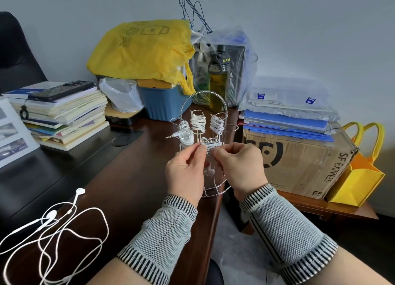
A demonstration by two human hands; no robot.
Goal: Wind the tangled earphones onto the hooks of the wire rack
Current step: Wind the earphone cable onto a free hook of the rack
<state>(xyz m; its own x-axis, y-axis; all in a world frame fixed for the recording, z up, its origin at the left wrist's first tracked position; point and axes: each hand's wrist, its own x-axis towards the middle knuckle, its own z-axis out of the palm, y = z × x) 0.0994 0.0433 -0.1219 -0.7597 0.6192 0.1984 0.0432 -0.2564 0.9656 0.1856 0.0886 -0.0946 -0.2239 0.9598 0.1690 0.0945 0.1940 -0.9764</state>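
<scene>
A wire rack [205,135] stands at the middle of the frame, near the right edge of a dark wooden desk [132,178], its arched handle reaching up toward the clutter behind. Several of its hooks already carry wound bundles of white earphone cord: two in the upper row, one at the left with its plug sticking out sideways. At the front hook sits another wound bundle [210,144], and both hands meet there. The left hand [184,171] pinches the cord at the bundle's left side between thumb and forefinger; the right hand [239,166] pinches it at the right side with curled fingertips. A small white earbud [210,173] hangs between the hands, inside the rack. In the lower left of the frame a loose earphone set [57,227] lies in tangled loops on the desk, well apart from the rack. A stack of books [62,113] with a phone [62,90] on top fills the upper left, and a cardboard box [299,163] sits to the right.
</scene>
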